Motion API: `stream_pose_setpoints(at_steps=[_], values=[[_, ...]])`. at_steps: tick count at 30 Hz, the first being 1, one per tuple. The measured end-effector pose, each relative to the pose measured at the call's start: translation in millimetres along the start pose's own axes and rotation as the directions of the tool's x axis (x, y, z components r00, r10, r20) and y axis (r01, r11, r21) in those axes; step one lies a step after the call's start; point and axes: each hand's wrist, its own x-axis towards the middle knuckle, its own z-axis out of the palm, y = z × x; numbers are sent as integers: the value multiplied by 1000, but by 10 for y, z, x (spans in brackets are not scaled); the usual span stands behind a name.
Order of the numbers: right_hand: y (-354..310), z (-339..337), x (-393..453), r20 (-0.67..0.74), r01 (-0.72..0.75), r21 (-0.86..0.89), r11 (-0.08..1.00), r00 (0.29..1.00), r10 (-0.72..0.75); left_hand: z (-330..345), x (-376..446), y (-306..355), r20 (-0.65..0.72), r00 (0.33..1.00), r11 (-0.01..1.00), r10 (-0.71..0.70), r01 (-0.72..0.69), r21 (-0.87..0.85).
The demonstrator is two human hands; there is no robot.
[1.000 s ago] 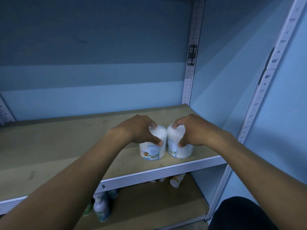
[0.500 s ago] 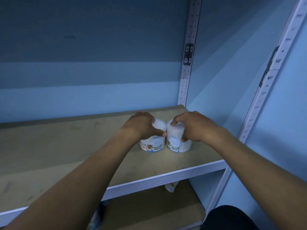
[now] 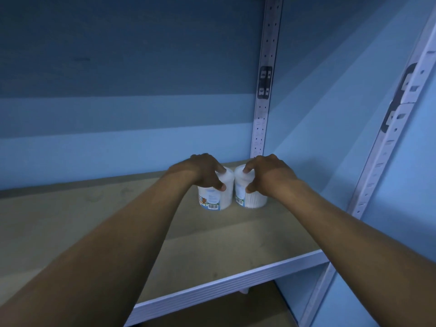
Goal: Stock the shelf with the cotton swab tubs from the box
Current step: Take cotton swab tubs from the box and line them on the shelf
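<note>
step: seating two tubs at the shelf (image 3: pixel 151 234) back | left hand (image 3: pixel 203 171) grips left tub (image 3: pixel 215 197) from above | right hand (image 3: pixel 266 173) grips right tub (image 3: pixel 249 195) | advice: slide both upright (labels forward), touching, then release

No wording can be read. The left cotton swab tub (image 3: pixel 215 197) carries a label with a barcode and a small coloured picture; its print is too blurred. The right cotton swab tub (image 3: pixel 250 197) shows a barcode at its base, digits illegible.

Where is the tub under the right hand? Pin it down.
In the head view, the right tub stands upright at the shelf's back right corner, gripped by the right hand, beside the left tub.
</note>
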Motion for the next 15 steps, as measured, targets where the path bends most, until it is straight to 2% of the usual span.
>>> stream_pose_setpoints(at_steps=[5,15], values=[[39,32,276,-45,-11,-1,1000,999,11,26,323,35,-41,999,998,34,-32,47],[224,110,902,-110,5,30,1000,994,-2,101,961,-12,-146,987,997,71,-73,-13]])
